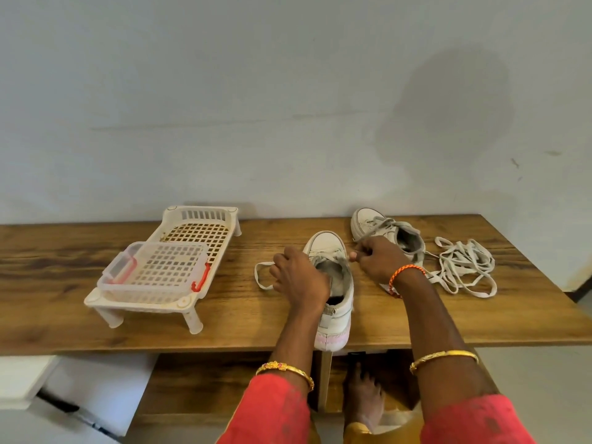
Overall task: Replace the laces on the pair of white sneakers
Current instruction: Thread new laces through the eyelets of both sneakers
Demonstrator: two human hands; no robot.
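A white sneaker (338,307) stands on the wooden table (224,315) with its toe pointing away and its heel at the front edge. My left hand (298,277) rests on its left side near the opening, fingers curled on a lace (261,277) that loops out to the left. My right hand (378,259) pinches the other lace end just right of the eyelets. The second white sneaker (368,224) sits farther back on the right, still laced. A loose pile of white laces (464,267) lies to the right of it.
A white plastic rack (192,232) on short legs stands at the left, with a clear lidded box (153,270) with red clasps on it. The wall runs behind the table. Below the front edge are a lower shelf and a bare foot (363,395).
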